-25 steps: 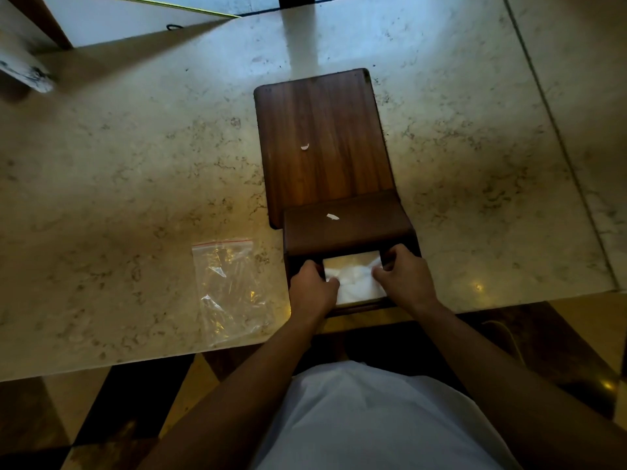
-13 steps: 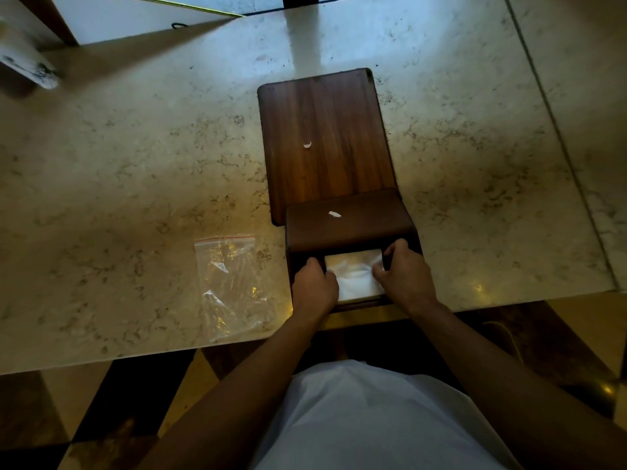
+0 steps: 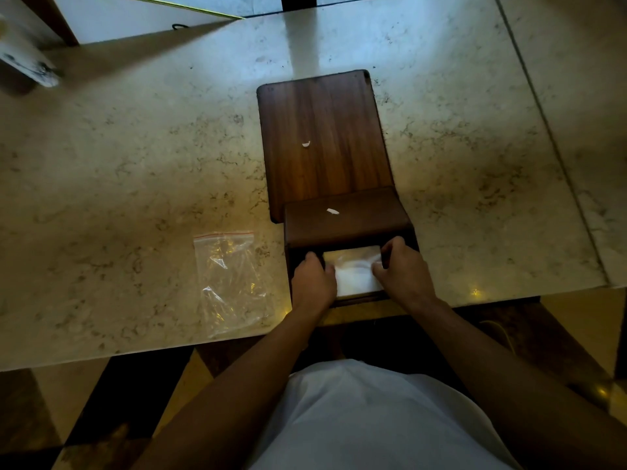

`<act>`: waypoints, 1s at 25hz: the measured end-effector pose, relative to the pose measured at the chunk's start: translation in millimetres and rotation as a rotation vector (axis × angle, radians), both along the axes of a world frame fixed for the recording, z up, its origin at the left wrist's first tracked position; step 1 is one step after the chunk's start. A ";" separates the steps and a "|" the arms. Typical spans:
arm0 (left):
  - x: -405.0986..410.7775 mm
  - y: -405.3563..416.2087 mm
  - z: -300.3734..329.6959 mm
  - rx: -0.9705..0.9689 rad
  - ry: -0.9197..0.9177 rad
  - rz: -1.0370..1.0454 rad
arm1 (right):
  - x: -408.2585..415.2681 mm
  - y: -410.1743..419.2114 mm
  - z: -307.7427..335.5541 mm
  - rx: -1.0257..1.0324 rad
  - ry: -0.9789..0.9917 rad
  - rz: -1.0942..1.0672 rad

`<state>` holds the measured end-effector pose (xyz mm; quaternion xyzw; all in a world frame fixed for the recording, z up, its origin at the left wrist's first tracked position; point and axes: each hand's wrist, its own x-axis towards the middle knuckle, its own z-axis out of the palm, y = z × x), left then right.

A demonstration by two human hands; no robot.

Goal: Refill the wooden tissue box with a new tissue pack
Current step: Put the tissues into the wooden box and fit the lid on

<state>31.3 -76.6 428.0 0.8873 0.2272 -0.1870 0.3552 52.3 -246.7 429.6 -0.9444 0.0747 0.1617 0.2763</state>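
The dark wooden tissue box (image 3: 346,225) stands at the near edge of the marble table (image 3: 135,164), its open side facing me. A white tissue pack (image 3: 356,273) sits partly inside the opening. My left hand (image 3: 312,283) presses on the pack's left end and my right hand (image 3: 402,273) on its right end, fingers curled at the box's mouth. Behind the box lies its flat wooden lid (image 3: 325,140), touching the box's far side. Small white paper scraps rest on lid and box.
An empty clear zip bag (image 3: 230,279) with a red strip lies left of the box near the table edge. A white object (image 3: 27,62) sits at the far left corner. A seam (image 3: 549,140) runs down the table's right part.
The tissue pack has gone slightly deeper into the box, and both hands have moved a little forward with it. Box, lid and bag stay where they were.
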 end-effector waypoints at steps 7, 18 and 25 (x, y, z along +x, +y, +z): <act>-1.2 0.8 6.8 -0.086 -0.002 0.086 | -1.1 0.6 0.8 -0.014 -0.029 0.028; -8.9 22.6 30.4 -0.144 -0.142 0.061 | -3.1 13.3 20.6 0.013 -0.185 0.100; -12.2 83.9 56.7 -0.177 -0.246 0.254 | 11.0 75.4 48.2 0.156 -0.317 0.248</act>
